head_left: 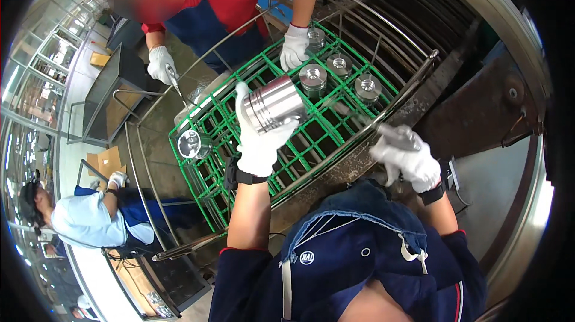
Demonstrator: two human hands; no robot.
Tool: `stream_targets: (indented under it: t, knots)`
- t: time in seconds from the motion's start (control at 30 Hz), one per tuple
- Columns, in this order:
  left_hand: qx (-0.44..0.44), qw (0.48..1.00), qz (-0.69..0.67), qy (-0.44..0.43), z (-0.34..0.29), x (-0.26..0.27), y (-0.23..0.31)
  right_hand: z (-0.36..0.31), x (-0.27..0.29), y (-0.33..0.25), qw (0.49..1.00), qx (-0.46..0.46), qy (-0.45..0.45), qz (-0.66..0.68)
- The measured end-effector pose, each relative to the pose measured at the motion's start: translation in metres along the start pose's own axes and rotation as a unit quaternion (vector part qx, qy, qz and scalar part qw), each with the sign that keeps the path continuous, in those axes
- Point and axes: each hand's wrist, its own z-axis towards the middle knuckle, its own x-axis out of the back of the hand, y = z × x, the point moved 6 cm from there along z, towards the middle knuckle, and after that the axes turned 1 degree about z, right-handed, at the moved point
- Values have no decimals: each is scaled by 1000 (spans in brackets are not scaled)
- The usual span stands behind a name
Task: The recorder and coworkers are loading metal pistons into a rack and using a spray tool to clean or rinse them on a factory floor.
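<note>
My left hand (262,148), in a white glove, grips a shiny metal piston (277,104) and holds it tilted above the green-coated wire rack (343,137). Grooves ring one end of the piston. To the right of the rack, my gloved right hand (413,163) is closed around a grey air blow gun (400,137), partly smeared by motion. Its thin nozzle points toward the rack. Several more pistons stand in the rack's far right cells, among them one piston (313,79) near the middle. Another piston (194,143) sits at the rack's left end.
Across the rack, a co-worker's gloved hand (294,47) rests by the pistons; the other holds a blow gun (173,79). Metal rails (413,82) surround the rack. A second person (99,217) stands at the left, near a cardboard box (105,161). A dark metal plate (473,103) lies right.
</note>
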Motion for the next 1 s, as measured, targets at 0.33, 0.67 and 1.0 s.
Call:
stream_targets:
  t: [0.33, 0.67, 1.0]
  knots:
    - [-3, 992, 113, 60, -24, -32, -13, 2, 13, 9, 996, -6, -10, -84]
    - [41, 999, 19, 9, -8, -15, -3, -2, 4, 12, 994, -7, -39, -100]
    - [-205, 947, 117, 216, -6, 102, 47, 8, -15, 25, 993, -67, -71, -62]
